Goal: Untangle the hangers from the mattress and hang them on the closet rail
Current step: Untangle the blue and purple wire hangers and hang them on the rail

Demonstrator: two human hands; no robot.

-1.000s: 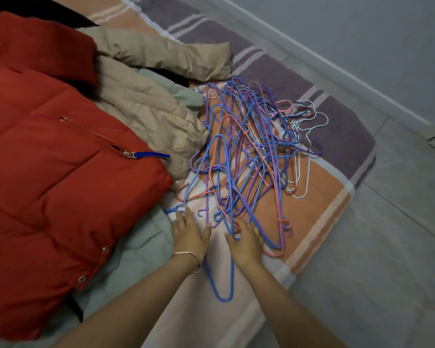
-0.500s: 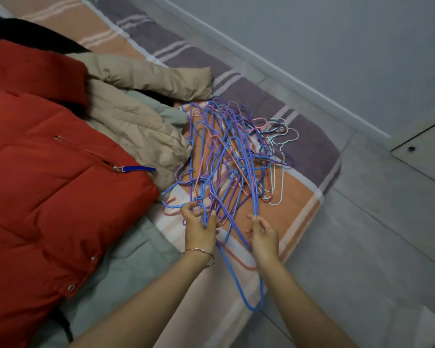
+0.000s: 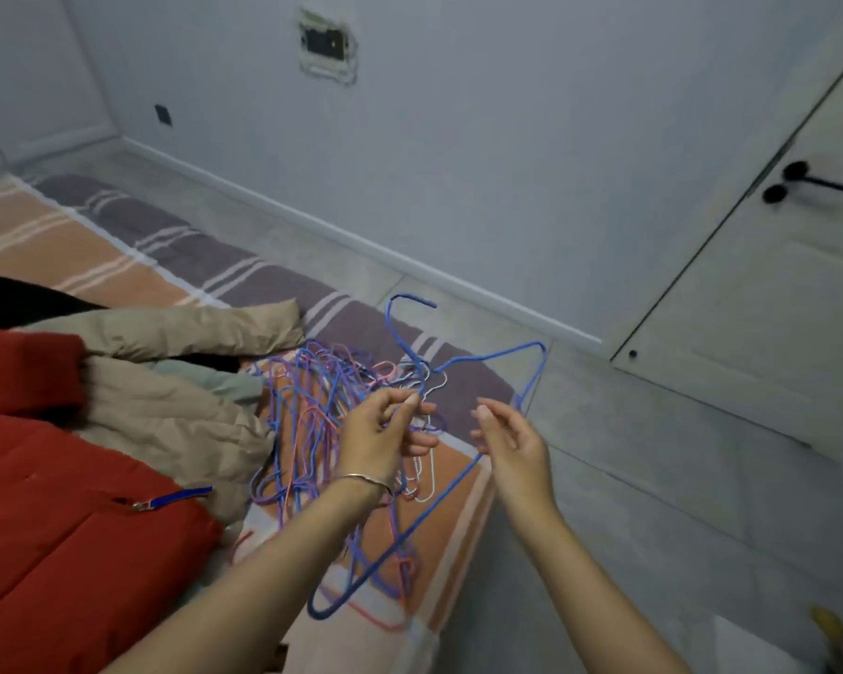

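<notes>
A tangle of blue, purple, pink and white wire hangers (image 3: 312,415) lies on the striped mattress (image 3: 132,235). One blue hanger (image 3: 495,353) is lifted above the pile, its hook pointing up and its long bar slanting down to the lower left. My left hand (image 3: 385,430), with a bracelet on the wrist, pinches this hanger at the neck just below the hook. My right hand (image 3: 509,442) hovers beside the hanger's bar with fingers loosely spread, and I cannot tell whether it touches the wire. No closet rail is in view.
A red padded vest (image 3: 69,503) and a beige jacket (image 3: 166,381) lie on the mattress left of the hangers. Grey tiled floor (image 3: 653,503) runs along the mattress on the right. A white door with a black handle (image 3: 799,180) stands at the right.
Both hands have lifted from the pile. One blue hanger has come up with the left hand, hook raised. The view has tilted up toward the wall and door.
</notes>
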